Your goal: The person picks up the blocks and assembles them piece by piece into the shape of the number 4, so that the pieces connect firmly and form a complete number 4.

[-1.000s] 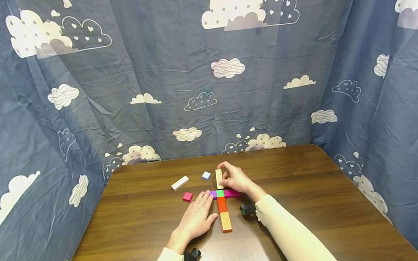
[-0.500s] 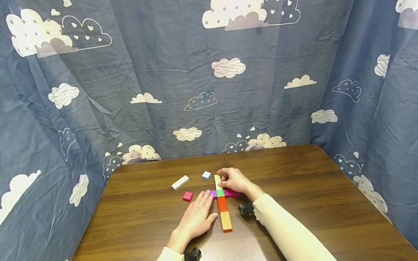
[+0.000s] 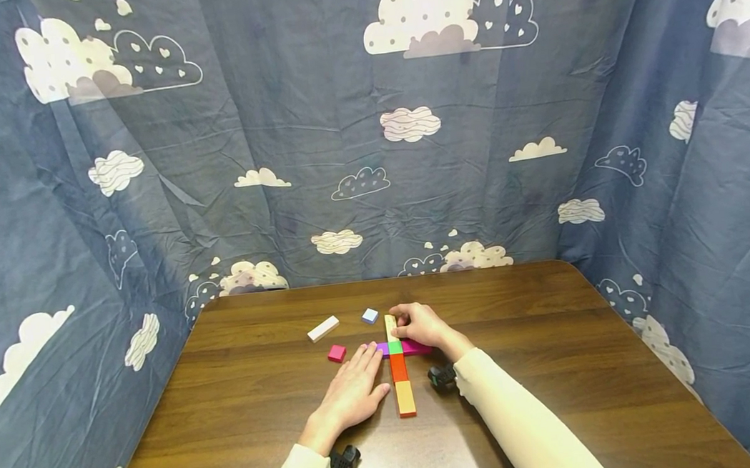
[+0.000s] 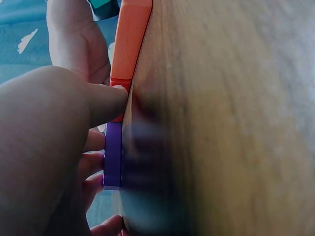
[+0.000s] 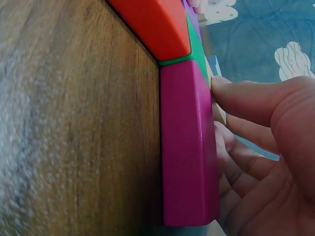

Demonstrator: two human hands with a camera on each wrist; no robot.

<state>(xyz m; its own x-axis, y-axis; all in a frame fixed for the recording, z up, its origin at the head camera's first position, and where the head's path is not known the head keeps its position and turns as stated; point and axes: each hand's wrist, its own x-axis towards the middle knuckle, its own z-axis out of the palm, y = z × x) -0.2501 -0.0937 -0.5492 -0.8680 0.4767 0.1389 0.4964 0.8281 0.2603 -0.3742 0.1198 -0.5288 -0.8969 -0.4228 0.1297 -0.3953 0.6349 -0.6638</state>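
Note:
In the head view, blocks form a cross on the table. A small green block [image 3: 395,347] is its centre, with a purple block [image 3: 385,349] to the left and a magenta block [image 3: 415,347] to the right. A red block [image 3: 399,367] and an orange block [image 3: 406,398] run toward the person. My right hand [image 3: 423,325] pinches a cream block [image 3: 390,324] lying against the green one's far side. My left hand [image 3: 351,389] lies with fingers extended, its fingertips touching the purple block, whose left end they partly hide.
Left of the cross lie a white block [image 3: 323,328], a small light-blue block [image 3: 370,316] and a pinkish-red block [image 3: 336,353]. The wooden table [image 3: 514,297] ends at the back before a blue cloud-print curtain [image 3: 348,214].
My right hand has brought the cream block down toward the person, and it now lies in line with the green block. The left hand has stayed in place.

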